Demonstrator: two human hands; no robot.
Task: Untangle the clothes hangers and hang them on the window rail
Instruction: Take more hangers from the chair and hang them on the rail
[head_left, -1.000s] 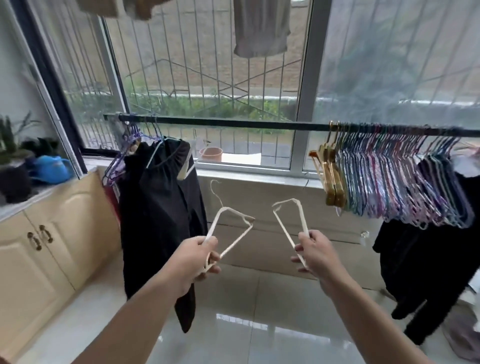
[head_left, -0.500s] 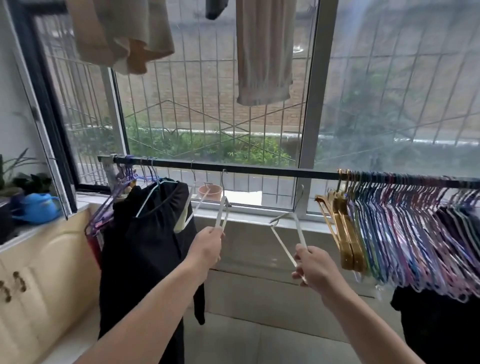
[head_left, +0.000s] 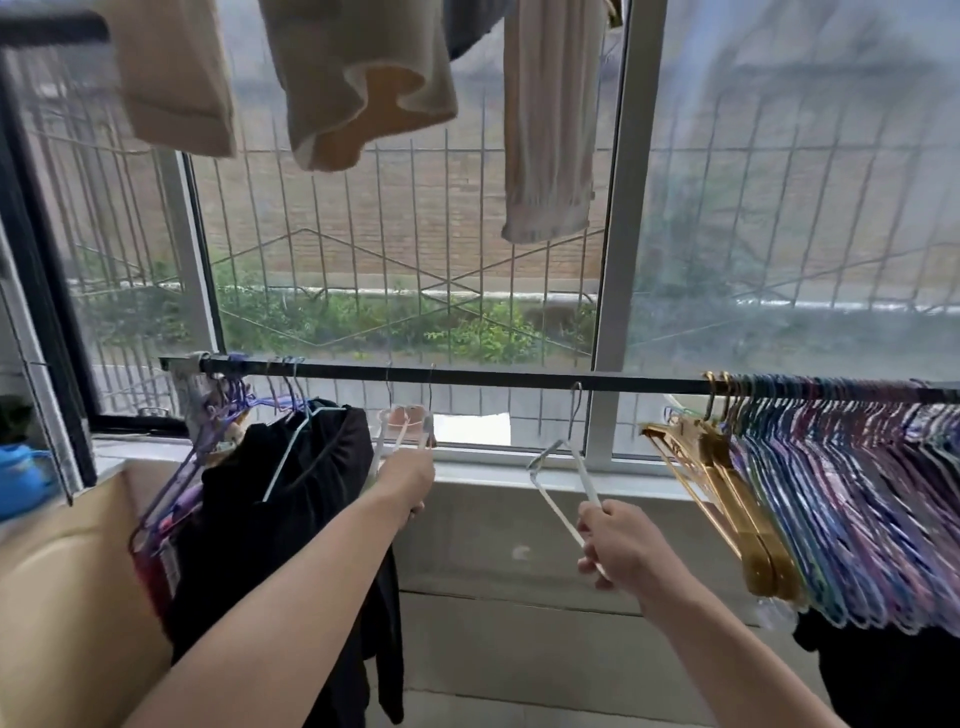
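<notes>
A dark window rail (head_left: 493, 378) runs across the window. My left hand (head_left: 408, 480) grips a white hanger (head_left: 426, 428) whose hook reaches up to the rail beside a black garment. My right hand (head_left: 621, 548) grips a second white hanger (head_left: 563, 478) by its lower bar; its hook sits at the rail near the window post. Whether either hook rests fully on the rail is too blurred to tell. The two hangers are apart from each other.
A dense row of coloured hangers (head_left: 857, 499) with gold ones (head_left: 727, 499) fills the rail's right end. A black garment (head_left: 291, 519) and purple hangers (head_left: 223, 415) hang at the left. Beige clothes (head_left: 358, 78) hang overhead. A cream cabinet (head_left: 62, 597) stands at left.
Both hands have risen with their hangers from below the rail up to it, and the hooks now reach the rail. The view has tilted upward.
</notes>
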